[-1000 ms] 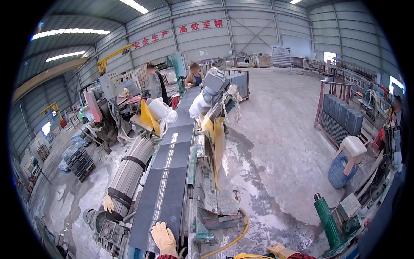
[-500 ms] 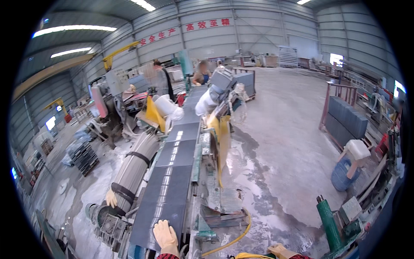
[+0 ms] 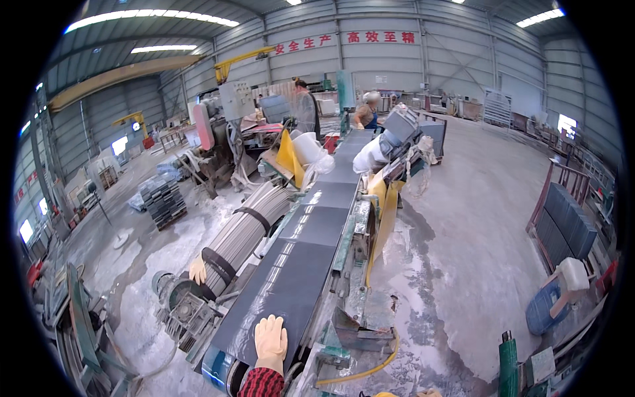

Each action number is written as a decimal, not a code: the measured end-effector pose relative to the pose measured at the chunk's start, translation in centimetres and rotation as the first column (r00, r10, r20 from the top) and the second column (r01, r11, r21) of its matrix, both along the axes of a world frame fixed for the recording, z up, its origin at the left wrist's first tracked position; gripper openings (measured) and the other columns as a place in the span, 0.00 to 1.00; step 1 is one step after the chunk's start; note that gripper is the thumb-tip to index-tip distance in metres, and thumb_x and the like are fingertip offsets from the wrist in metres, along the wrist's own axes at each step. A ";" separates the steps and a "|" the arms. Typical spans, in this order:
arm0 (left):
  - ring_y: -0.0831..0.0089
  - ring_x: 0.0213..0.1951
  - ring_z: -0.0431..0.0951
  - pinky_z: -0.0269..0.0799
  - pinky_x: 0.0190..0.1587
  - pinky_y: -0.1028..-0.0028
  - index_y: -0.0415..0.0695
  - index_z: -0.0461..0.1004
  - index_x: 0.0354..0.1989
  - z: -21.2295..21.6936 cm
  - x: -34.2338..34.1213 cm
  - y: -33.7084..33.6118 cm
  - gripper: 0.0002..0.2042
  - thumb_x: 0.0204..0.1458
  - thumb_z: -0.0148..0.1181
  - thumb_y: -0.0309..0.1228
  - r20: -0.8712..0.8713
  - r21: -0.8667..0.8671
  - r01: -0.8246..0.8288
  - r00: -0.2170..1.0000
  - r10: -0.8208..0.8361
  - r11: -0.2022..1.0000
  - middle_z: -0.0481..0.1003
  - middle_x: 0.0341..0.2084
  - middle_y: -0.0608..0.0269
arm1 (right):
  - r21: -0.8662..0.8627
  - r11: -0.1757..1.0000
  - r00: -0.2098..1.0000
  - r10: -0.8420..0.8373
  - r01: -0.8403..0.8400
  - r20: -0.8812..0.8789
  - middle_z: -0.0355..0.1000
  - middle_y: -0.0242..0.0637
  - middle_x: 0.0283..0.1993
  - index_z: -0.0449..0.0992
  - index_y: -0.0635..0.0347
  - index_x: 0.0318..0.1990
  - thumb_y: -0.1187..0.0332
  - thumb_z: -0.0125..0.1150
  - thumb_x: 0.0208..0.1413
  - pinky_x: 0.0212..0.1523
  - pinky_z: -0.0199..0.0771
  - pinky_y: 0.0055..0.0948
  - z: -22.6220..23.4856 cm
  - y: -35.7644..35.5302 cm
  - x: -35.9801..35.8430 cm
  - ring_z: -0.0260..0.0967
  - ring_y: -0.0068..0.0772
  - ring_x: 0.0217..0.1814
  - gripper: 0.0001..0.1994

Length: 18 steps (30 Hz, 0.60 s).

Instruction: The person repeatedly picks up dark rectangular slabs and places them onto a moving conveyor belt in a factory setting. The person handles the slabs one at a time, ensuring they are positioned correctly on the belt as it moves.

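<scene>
One gloved hand [image 3: 271, 341] on the conveyor belt [image 3: 301, 264], three dark slabs [image 3: 316, 225] in line, two people [image 3: 367, 112] at the far end, one blue drum [image 3: 546, 308], one green cylinder [image 3: 508, 367]

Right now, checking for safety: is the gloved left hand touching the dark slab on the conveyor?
Touching. The head view shows the left hand lying flat, palm down, on the dark slab.

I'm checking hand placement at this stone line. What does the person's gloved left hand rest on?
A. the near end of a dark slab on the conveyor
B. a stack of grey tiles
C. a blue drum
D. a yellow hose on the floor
A: the left hand, in a pale glove, lies flat on the near end of the dark slab on the conveyor; the right hand barely shows at the lower edge.
</scene>
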State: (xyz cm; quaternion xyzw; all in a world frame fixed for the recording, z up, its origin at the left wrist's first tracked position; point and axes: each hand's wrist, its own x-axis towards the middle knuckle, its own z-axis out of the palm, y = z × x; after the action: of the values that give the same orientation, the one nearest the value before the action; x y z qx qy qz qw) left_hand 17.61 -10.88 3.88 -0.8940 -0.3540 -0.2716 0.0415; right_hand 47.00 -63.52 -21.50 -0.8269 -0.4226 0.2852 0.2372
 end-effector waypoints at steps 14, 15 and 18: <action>0.49 0.42 0.78 0.70 0.48 0.53 0.42 0.74 0.40 -1.3 -14.6 7.2 0.10 0.54 0.58 0.33 -0.007 -0.168 -0.530 0.843 0.537 0.831 0.78 0.36 0.48 | -0.294 0.952 0.996 -0.088 0.085 0.005 0.81 0.45 0.45 0.80 0.57 0.50 0.53 0.58 0.61 0.50 0.76 0.40 9.8 0.3 0.4 0.78 0.43 0.48 0.19; 0.47 0.42 0.79 0.71 0.47 0.52 0.40 0.74 0.41 -1.6 -15.2 7.8 0.10 0.56 0.58 0.33 -0.069 -0.188 -0.513 0.858 0.510 0.838 0.79 0.36 0.46 | -0.320 0.938 0.990 -0.138 0.132 0.003 0.82 0.44 0.45 0.81 0.57 0.49 0.53 0.59 0.61 0.50 0.76 0.38 8.8 -0.3 0.8 0.78 0.41 0.47 0.19; 0.48 0.37 0.80 0.74 0.42 0.49 0.37 0.75 0.41 -3.2 -15.7 9.8 0.12 0.57 0.59 0.34 -0.052 -0.049 -0.475 0.880 0.473 0.879 0.80 0.32 0.48 | -0.361 0.901 0.965 -0.263 0.241 -0.012 0.83 0.42 0.44 0.83 0.58 0.49 0.51 0.59 0.60 0.49 0.77 0.35 5.7 -0.8 1.4 0.80 0.36 0.46 0.21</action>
State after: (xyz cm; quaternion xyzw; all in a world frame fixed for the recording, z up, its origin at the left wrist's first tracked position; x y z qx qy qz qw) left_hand 1.89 -1.06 0.68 -0.7861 -0.5691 -0.2252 0.0863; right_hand 48.42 -64.28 -15.80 -0.8948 -0.2459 0.3489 0.1308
